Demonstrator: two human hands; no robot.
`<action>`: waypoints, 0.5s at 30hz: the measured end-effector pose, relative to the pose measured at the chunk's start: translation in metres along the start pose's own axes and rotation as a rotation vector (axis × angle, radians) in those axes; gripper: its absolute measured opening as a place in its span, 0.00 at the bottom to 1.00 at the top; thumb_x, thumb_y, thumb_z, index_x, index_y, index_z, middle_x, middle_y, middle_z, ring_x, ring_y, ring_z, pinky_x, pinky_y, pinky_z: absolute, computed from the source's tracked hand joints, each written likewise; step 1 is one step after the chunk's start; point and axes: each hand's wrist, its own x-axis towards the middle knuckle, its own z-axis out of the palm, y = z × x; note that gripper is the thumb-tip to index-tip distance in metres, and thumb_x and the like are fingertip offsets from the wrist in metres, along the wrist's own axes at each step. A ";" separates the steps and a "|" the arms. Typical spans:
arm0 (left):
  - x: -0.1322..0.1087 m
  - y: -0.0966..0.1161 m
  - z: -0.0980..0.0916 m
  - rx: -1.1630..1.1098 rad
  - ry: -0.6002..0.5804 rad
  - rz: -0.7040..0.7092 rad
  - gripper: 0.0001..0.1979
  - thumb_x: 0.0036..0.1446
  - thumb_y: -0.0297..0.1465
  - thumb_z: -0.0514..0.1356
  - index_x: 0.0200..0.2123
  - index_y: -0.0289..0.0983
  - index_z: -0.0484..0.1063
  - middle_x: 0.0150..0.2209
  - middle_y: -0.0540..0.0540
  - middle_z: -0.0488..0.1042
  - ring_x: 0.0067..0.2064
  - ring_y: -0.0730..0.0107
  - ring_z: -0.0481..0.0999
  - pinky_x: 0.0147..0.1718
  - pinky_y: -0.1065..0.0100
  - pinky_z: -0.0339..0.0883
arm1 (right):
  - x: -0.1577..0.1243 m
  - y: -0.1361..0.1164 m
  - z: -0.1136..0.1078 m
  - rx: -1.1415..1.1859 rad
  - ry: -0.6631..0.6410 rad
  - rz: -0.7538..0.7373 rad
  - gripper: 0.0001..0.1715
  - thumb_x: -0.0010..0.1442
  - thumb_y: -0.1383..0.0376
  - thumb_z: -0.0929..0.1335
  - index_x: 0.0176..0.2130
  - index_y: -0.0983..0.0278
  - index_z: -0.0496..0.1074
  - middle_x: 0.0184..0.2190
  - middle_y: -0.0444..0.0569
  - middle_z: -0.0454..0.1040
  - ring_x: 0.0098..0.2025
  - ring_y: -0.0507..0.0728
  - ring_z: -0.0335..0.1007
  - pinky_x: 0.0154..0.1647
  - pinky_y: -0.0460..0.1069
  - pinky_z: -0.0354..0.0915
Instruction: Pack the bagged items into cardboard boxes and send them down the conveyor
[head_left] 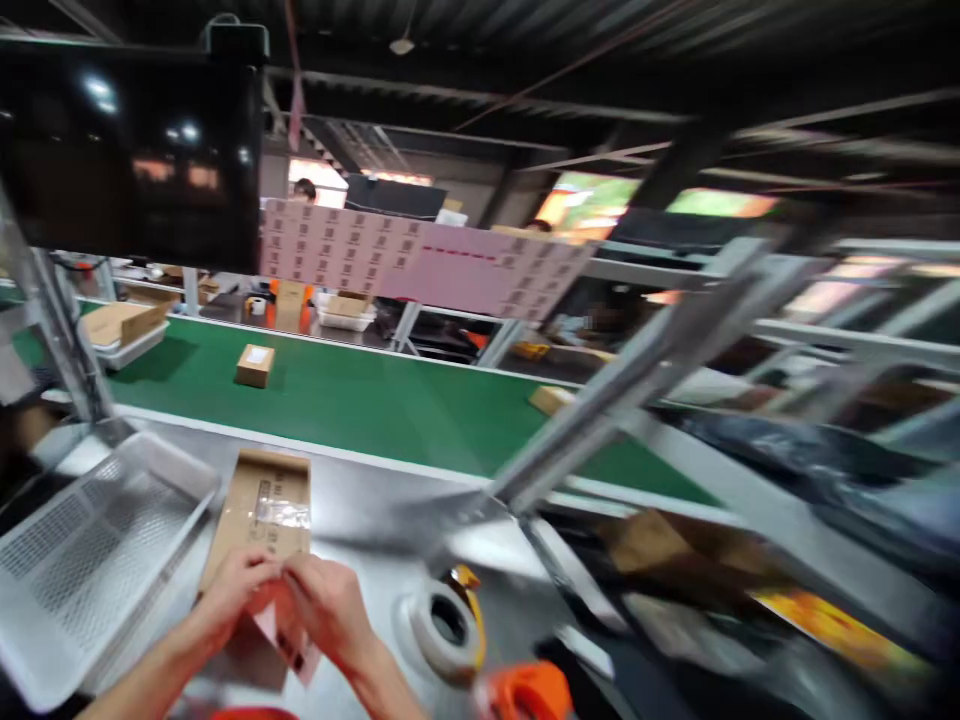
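Note:
My left hand (241, 585) and my right hand (331, 605) come together, fingertips pinched, over a cardboard box (259, 505). Between them hangs a thin pinkish slip (289, 635) with dark marks on it, its kind too blurred to tell. Brown cardboard lies under the hands, with clear tape and dark print on the part beyond them. To the right of my right hand lies a roll of tape (448, 625), a yellow-edged tool beside it. An orange object (529, 690), possibly a tape dispenser, is blurred at the bottom edge.
A white perforated basket (97, 560) stands left on the metal table (352, 500). Beyond runs a green conveyor belt (375, 400) carrying a small carton (255, 366). A metal post (600, 400) slants at the right, a monitor (131, 155) hangs upper left, and people are partly visible behind.

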 end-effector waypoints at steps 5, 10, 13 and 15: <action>-0.005 0.005 0.001 -0.173 -0.012 -0.069 0.19 0.42 0.44 0.73 0.23 0.37 0.71 0.22 0.56 0.61 0.28 0.75 0.57 0.30 0.68 0.47 | 0.009 0.008 0.000 0.213 -0.060 0.014 0.11 0.69 0.71 0.66 0.40 0.58 0.77 0.34 0.45 0.83 0.34 0.55 0.82 0.36 0.46 0.72; -0.016 0.012 -0.014 -0.163 -0.140 -0.128 0.27 0.39 0.51 0.77 0.26 0.36 0.73 0.24 0.55 0.66 0.28 0.76 0.61 0.31 0.70 0.50 | 0.021 0.007 -0.006 0.329 -0.152 -0.029 0.10 0.63 0.74 0.67 0.38 0.58 0.71 0.37 0.45 0.81 0.35 0.54 0.79 0.34 0.45 0.71; -0.021 0.011 -0.019 -0.184 -0.177 -0.181 0.26 0.37 0.48 0.77 0.29 0.36 0.74 0.26 0.53 0.71 0.30 0.73 0.68 0.34 0.69 0.58 | 0.027 0.000 -0.012 0.252 -0.169 -0.192 0.09 0.64 0.73 0.66 0.40 0.59 0.71 0.43 0.48 0.79 0.39 0.55 0.77 0.38 0.47 0.71; -0.025 0.005 -0.019 -0.161 -0.149 -0.213 0.21 0.36 0.43 0.75 0.28 0.37 0.72 0.26 0.54 0.69 0.30 0.73 0.67 0.33 0.69 0.57 | 0.028 -0.008 -0.017 0.211 -0.198 -0.274 0.07 0.65 0.72 0.66 0.41 0.60 0.70 0.45 0.51 0.79 0.41 0.57 0.76 0.40 0.49 0.71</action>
